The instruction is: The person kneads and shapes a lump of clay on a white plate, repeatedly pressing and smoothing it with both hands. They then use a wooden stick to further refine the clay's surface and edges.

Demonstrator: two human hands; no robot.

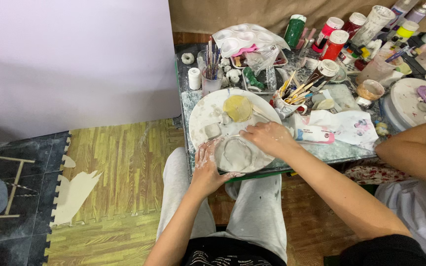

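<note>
1. The left hand point(207, 165) lies flat, fingers spread, steadying the near rim of the round white board point(200, 116).
2. The grey clay disc point(236, 153) sits on that board; best press it evenly.
3. The right hand point(268, 138), fingers curled, bears on the disc's top edge without gripping; keep the touch light.

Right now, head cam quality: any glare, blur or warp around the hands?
Head view: even indoor light, no hard glare; left hand and right hand reasonably sharp on the white round board; wide-angle warp bends the table edge; paint bottles at top slightly soft.
</note>
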